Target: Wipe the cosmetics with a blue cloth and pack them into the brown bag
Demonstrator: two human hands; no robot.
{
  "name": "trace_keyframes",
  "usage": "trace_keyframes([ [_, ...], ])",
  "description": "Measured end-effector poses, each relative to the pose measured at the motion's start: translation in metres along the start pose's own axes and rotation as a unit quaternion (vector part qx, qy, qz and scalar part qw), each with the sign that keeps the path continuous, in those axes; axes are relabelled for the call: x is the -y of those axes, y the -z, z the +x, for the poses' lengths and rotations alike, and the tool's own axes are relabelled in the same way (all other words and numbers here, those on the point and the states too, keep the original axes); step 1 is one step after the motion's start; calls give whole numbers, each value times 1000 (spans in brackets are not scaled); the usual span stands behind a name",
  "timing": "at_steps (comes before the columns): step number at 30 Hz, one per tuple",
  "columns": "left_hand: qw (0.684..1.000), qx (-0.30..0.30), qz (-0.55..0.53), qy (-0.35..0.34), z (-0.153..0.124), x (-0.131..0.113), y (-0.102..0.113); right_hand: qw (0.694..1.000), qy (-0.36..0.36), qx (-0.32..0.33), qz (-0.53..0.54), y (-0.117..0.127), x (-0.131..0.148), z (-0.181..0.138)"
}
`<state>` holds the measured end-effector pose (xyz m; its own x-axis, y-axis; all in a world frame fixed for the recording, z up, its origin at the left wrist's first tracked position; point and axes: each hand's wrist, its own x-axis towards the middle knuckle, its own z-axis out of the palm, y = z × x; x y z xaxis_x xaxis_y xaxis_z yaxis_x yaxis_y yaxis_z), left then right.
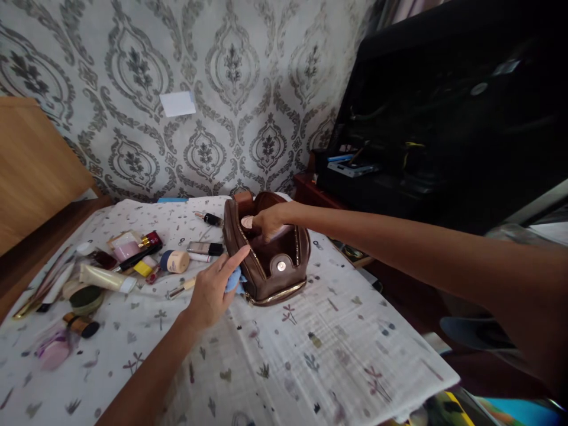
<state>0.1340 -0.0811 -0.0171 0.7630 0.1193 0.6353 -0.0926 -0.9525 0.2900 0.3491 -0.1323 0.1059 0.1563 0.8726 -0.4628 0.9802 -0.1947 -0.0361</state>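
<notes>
A brown leather cosmetic bag (284,278) with gold zips stands open on the patterned cloth (319,349). My right hand (266,222) reaches into its top, fingers pinched on a small round pale-pink item (247,222) at the bag's rim. My left hand (213,290) rests against the bag's left side, forefinger stretched along the zip, with a bit of blue cloth (233,283) tucked under the fingers.
Several cosmetics lie to the left: a cream tube (106,278), a round beige jar (177,261), lipsticks, brushes (39,290), a pink sponge (53,349). A wooden headboard (31,165) stands at far left. Dark furniture with clutter (444,118) fills the right.
</notes>
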Motion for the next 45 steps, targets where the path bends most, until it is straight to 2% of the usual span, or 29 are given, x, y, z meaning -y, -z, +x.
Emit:
trace_keyframes([
  [5, 1000, 7, -11, 1, 0, -1, 1, 998, -6, 52, -39, -20, 5, -11],
  [11, 1000, 3, -8, 2, 1, -2, 1, 998, 3, 56, -22, -27, -2, -14],
  [19, 1000, 0, -17, 4, 0, -2, 0, 996, -14, 58, 74, -28, -2, -14],
  [24, 1000, -1, -15, 5, -1, -1, -1, 984, -30, 68, 164, -32, -3, -11],
  [28, 1000, 0, -14, 2, -1, 0, -1, 978, -27, 78, 192, -34, -3, -11],
  [32, 1000, 2, -13, -2, 0, -1, 0, 978, -17, 89, 187, -31, -2, -16],
  [36, 1000, -2, -6, -7, 0, -1, 0, 990, 7, 97, 99, -22, 3, -21],
  [41, 999, 18, 36, -6, 2, -2, 1, 998, 4, 54, -20, -18, 12, -28],
  [45, 997, 62, 35, 14, 8, -6, 6, 998, -12, -62, -17, -30, 5, -29],
])
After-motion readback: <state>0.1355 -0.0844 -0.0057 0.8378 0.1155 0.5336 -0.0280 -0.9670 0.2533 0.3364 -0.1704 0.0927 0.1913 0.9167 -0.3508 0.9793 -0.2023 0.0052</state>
